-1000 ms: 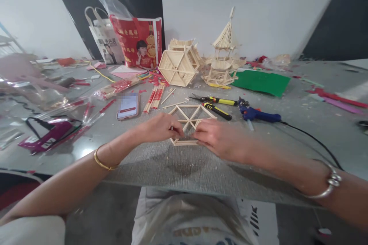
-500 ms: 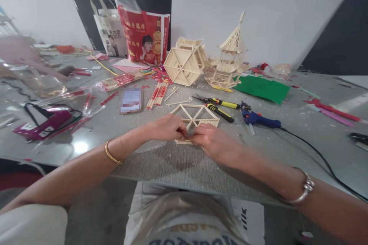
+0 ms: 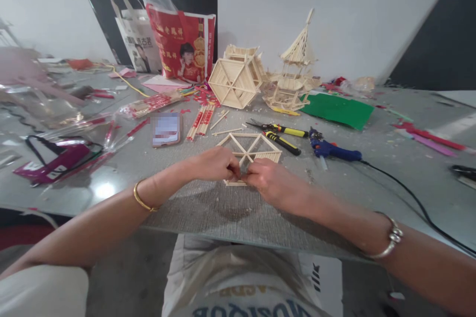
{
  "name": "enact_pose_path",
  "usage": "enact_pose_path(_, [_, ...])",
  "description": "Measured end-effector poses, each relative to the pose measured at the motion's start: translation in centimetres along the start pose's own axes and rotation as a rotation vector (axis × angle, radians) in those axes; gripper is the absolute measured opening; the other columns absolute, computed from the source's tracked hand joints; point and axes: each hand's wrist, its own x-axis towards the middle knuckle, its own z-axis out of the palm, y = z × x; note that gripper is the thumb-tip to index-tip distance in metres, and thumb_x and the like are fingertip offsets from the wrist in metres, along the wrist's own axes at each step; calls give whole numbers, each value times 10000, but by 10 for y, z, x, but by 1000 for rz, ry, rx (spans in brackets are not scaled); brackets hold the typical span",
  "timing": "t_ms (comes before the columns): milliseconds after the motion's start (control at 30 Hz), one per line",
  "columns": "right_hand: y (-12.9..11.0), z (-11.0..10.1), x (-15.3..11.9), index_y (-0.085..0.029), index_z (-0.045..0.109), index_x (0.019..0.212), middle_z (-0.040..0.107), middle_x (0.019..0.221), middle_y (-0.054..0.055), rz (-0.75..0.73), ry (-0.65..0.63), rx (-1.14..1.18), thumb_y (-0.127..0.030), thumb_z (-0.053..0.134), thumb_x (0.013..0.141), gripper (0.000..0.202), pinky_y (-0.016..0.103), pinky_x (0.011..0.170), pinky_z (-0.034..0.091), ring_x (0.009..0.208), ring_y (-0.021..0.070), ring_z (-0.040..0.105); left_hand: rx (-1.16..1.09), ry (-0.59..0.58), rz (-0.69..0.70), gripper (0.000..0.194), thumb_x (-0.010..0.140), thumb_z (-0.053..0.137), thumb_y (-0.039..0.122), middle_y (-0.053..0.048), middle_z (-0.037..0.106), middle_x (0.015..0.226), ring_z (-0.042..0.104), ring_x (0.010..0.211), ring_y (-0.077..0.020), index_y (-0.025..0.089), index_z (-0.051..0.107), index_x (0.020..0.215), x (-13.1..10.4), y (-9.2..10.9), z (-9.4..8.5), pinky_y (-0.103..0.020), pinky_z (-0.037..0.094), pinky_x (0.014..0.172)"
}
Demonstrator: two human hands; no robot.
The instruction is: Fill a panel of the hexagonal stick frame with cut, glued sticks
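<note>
One hexagonal wooden-stick frame (image 3: 246, 153), on the grey table (image 3: 230, 213); left hand (image 3: 213, 163) and right hand (image 3: 277, 181), fingertips bunched over its near part, grasp contents indiscernible; hazard: uneven finger pressure might loosen a joint.

Makeshift craft workspace, shown by the glue gun (image 3: 336, 151), pliers (image 3: 284, 137) and stick models (image 3: 236, 81)

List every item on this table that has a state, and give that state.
Hexagonal stick frame: partly filled
Pliers: handles spread
Glue gun: lying down, corded
Phone: screen lit
Red bag: upright
White tote: upright
Pagoda model: standing
Green sheet: laid out
</note>
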Motion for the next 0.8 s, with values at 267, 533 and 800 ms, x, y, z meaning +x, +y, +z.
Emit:
enact_pose_path(267, [1, -5, -7, -149, 674, 954, 616, 793, 69, 23, 40, 45, -82, 409, 878, 283, 313, 708, 422, 750, 171, 525, -51, 31, -28, 226, 720, 543, 114, 12, 695, 714, 573, 631, -84, 177, 731, 827, -5, 0, -2, -180, 380, 596])
enact_pose_path(533, [14, -21, -27, -165, 681, 925, 634, 835, 70, 95, 123, 152, -141, 477, 889, 209, 309, 726, 430, 823, 178, 556, 6, 267, 107, 172, 809, 560, 185, 3, 675, 799, 590, 730, -91, 208, 721, 865, -19, 5, 1, -189, 418, 677])
enact_pose_path(800, [9, -9, -23, -152, 673, 811, 579, 762, 56, 51, 48, 56, -204, 479, 907, 222, 300, 667, 366, 736, 164, 492, 186, 277, 201, 216, 830, 527, 156, 1, 624, 703, 576, 667, -97, 217, 730, 788, -18, 8, 18, -205, 408, 616])
